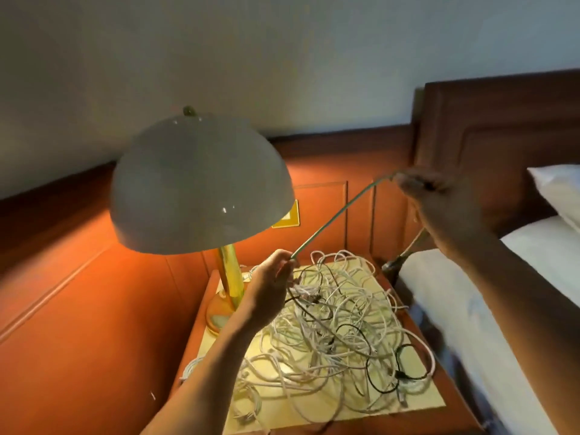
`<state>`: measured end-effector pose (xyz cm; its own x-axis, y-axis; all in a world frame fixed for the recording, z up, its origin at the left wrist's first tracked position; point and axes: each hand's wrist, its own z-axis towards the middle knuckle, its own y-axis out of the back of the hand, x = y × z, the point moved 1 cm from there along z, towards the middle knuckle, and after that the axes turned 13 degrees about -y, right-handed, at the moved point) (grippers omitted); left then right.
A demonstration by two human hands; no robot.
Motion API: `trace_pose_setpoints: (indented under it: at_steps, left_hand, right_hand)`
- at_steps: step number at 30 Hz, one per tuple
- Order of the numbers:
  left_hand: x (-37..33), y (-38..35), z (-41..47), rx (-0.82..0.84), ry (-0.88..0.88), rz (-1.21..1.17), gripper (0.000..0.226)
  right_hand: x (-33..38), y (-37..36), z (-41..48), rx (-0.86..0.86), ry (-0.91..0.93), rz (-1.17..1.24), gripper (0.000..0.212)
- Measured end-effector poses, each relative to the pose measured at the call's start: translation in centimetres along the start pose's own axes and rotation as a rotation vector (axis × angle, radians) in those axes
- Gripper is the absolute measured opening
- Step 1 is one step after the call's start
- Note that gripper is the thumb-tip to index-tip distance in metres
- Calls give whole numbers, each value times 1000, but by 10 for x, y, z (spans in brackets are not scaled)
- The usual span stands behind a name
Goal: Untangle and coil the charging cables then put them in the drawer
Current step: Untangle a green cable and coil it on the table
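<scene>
A tangled heap of white and black charging cables (339,328) covers the top of the nightstand (417,406). One pale cable (340,213) is stretched taut in the air between my two hands. My left hand (270,290) pinches its lower end just above the heap, beside the lamp stem. My right hand (439,202), blurred, is raised high to the right and grips the upper end. No drawer shows in this view.
A table lamp with a large white dome shade (201,183) and a brass stem (230,277) stands on the nightstand's left side, close to my left hand. A bed with white sheets (489,309), a pillow and a wooden headboard (502,127) lies to the right.
</scene>
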<state>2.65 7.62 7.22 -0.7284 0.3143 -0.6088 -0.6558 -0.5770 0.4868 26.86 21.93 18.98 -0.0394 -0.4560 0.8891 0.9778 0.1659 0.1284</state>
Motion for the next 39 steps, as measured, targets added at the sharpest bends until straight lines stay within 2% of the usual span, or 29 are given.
trace_pose_setpoints:
  at_steps: [1,3,7,9,10,11,12,13,14,16,17,19,22,24,26,29,32,34,36,39]
  left_hand:
    - [-4,5,1,-9,14,-8,15]
    - [-12,14,-1,-30,19,-5,17]
    - [-31,19,-2,-34,-2,52,12]
    - [-45,16,-1,4,-41,63,12]
    - [-52,14,1,33,-77,85,15]
    - [-59,12,4,50,-120,115,18]
    - [-63,10,8,51,-167,152,19]
    - [-68,10,13,45,-211,193,19]
    - [-73,10,20,33,-251,229,19]
    - [-82,14,34,5,-278,230,16]
    - [-86,18,40,-15,-280,209,15]
    - [-93,25,49,-59,-287,183,16]
    - [-100,29,52,-50,-309,165,17]
    - [-104,30,54,-23,-334,170,17]
    - [-108,30,56,-21,-321,143,17]
    - [-112,31,57,-41,-310,101,16]
    - [-118,28,57,-42,-305,48,16]
    - [-117,24,58,-29,-240,-25,16]
    - [-114,21,57,10,-162,-102,16]
    - [-104,19,47,103,-94,-124,18]
  right_hand:
    - [7,10,6,-55,-9,-27,8]
    - [20,22,7,-36,-36,-188,16]
    - [21,28,-10,311,-200,-823,16]
    - [19,27,-22,455,-227,-998,21]
    - [21,26,-27,498,-244,-943,37]
    - [27,23,-35,531,-270,-811,55]
    - [33,18,-41,566,-297,-656,65]
    - [41,12,-47,607,-298,-544,61]
    - [48,6,-50,636,-279,-474,48]
    - [59,-3,-51,589,-183,-525,17]
    - [63,-7,-52,547,-129,-561,13]
    - [71,-10,-50,476,-99,-542,18]
    - [78,-14,-51,523,-112,-464,15]
    - [77,-17,-49,508,-52,-522,9]
    - [75,-19,-46,431,-1,-535,18]
    - [77,-17,-44,433,-117,-371,14]
    - [77,-18,-49,502,-124,-435,14]
    - [72,-16,-46,407,-90,-469,23]
    - [70,-9,-35,240,-56,-444,28]
    - [72,16,-13,6,-138,-178,27]
